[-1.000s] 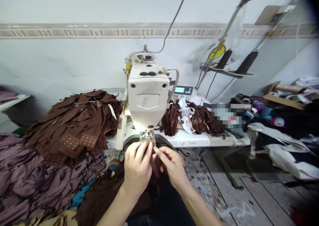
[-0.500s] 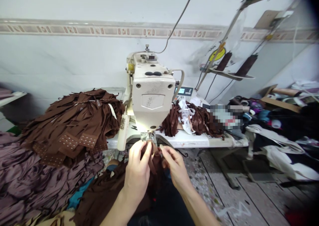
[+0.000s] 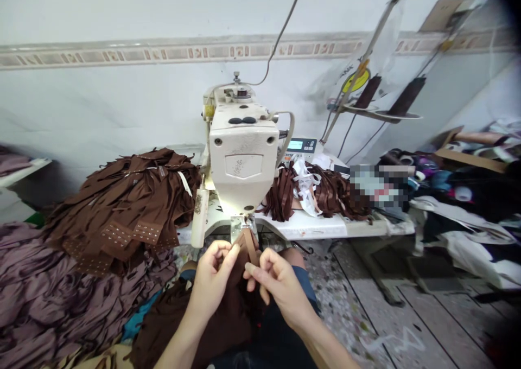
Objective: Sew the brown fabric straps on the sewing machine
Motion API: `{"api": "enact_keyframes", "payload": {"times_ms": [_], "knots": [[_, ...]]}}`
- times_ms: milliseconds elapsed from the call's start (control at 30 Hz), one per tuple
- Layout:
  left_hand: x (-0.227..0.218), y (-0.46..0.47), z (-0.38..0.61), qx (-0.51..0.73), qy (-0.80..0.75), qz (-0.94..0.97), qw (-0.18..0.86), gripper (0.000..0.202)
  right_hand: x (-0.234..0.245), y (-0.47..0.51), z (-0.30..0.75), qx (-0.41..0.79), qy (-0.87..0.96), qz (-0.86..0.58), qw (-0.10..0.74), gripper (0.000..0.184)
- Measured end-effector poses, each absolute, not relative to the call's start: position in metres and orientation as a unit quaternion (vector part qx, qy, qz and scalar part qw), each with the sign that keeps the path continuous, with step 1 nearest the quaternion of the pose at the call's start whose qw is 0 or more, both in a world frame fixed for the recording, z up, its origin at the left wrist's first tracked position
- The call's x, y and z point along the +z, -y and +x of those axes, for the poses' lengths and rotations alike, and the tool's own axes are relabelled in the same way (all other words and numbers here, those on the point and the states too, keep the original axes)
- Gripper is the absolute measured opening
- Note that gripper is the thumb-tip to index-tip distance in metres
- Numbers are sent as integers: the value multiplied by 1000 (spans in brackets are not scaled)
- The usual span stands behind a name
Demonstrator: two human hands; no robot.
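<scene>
My left hand (image 3: pixel 215 274) pinches the edge of a brown garment (image 3: pixel 228 315), which hangs down over my lap. My right hand (image 3: pixel 274 282), just beside it, has curled fingers closed at the lower end of a narrow brown strap (image 3: pixel 251 245). The strap and the garment's top edge run up to the presser foot area (image 3: pixel 245 223) of a white sewing machine (image 3: pixel 243 163). Both hands are just in front of the machine's needle area. My fingers hide part of the fabric between them.
Brown garment pieces with rows of metal eyes (image 3: pixel 134 195) are heaped on the left, above mauve fabric (image 3: pixel 81 298). Right of the machine lie brown straps (image 3: pixel 280 195) and white ribbon (image 3: pixel 306 187) on the table (image 3: pixel 321 228). Thread cones (image 3: pixel 408 96) stand on a rack.
Both hands have drawn back slightly from the needle area, showing more of the strap. The right hand has moved lower and its fingers have turned inward. The view has shifted a little.
</scene>
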State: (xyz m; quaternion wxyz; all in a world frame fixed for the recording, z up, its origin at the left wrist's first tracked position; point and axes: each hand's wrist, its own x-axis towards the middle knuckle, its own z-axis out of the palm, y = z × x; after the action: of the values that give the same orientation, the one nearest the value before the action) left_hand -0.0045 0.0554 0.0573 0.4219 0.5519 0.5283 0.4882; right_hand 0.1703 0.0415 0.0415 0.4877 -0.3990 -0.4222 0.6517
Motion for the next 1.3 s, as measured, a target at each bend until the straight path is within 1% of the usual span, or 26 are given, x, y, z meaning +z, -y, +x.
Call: {"api": "enact_keyframes", "payload": {"times_ms": [67,167,233,300,333,433,467,533,600,667,733,767,833,933,1000,1067,1167,1300], "knots": [[53,-57,1,499,-520,528,450,38,49,-47,173,602,430,-416,529,57],[49,-52,5,503,-517,520,457,39,61,-53,183,486,485,-454,567,42],[50,-44,5,502,-510,535,450,35,71,-55,193,401,550,-472,561,33],[52,-32,3,499,-510,557,425,22,83,-56,205,335,613,-460,548,21],[53,-26,3,493,-511,574,408,20,88,-57,210,316,640,-444,542,15],[55,-10,0,442,-501,645,371,49,99,-59,220,301,690,-402,522,6],[55,-8,0,423,-497,661,370,52,100,-62,221,304,696,-400,513,6],[55,-9,1,405,-497,660,391,45,97,-69,219,315,688,-418,502,10],[57,-16,3,413,-497,621,443,39,89,-79,215,338,661,-448,498,16],[61,-25,5,429,-487,582,490,38,80,-92,211,372,625,-468,503,23],[65,-32,6,440,-486,573,491,34,72,-105,208,405,598,-472,505,30],[67,-35,6,443,-493,582,471,30,68,-111,206,417,588,-473,507,32],[68,-37,6,449,-518,616,388,24,62,-122,203,421,580,-473,512,31],[65,-37,5,476,-527,679,187,19,60,-136,198,371,595,-473,534,22],[62,-36,5,471,-491,731,58,28,61,-143,197,326,620,-467,540,14],[60,-36,6,437,-452,778,-26,40,64,-150,196,294,645,-457,537,8],[57,-36,11,397,-439,802,-84,46,68,-159,196,271,672,-447,525,5],[53,-37,19,372,-476,790,-106,48,69,-169,194,267,684,-450,508,8]]}}
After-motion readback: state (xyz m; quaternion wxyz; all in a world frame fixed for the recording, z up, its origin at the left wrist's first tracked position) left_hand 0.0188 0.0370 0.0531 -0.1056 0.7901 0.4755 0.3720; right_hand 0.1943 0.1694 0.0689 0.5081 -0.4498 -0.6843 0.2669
